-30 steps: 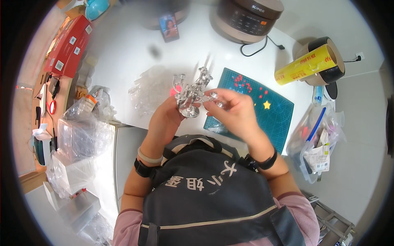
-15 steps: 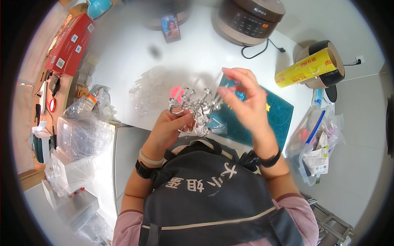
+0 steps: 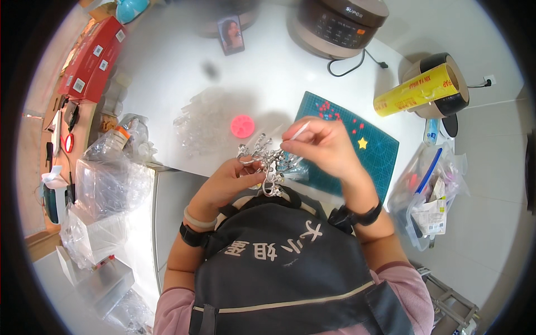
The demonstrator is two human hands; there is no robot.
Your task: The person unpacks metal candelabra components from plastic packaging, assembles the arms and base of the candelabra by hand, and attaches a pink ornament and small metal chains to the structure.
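Above the table's near edge, my left hand [image 3: 229, 177] is closed around a branching cluster of shiny silver metal pieces [image 3: 272, 162] with curved loops and small knobs. I cannot make out its exact kind. My right hand [image 3: 324, 146] sits at the cluster's right side, thumb and fingers pinching a thin white stick [image 3: 301, 130]. The stick's lower part is hidden by my fingers. Beyond the cluster lies a round pink dish [image 3: 242, 127]. Under and past my right hand is a green cutting mat [image 3: 377, 167] with a yellow star [image 3: 362, 143] and several small red pieces [image 3: 325, 107].
Clear plastic bits [image 3: 198, 128] are heaped left of the pink dish. A phone [image 3: 230, 34] and a brown cooker [image 3: 340, 28] stand at the back. On the right are a yellow wrap roll [image 3: 416, 90] and a plastic bag [image 3: 430, 195]. Red boxes [image 3: 95, 58] stand far left.
My right hand has come down and inward to the silver cluster, its fingers closing in a pinch with the white stick. The cluster has tilted and dropped slightly, uncovering the pink dish and the star.
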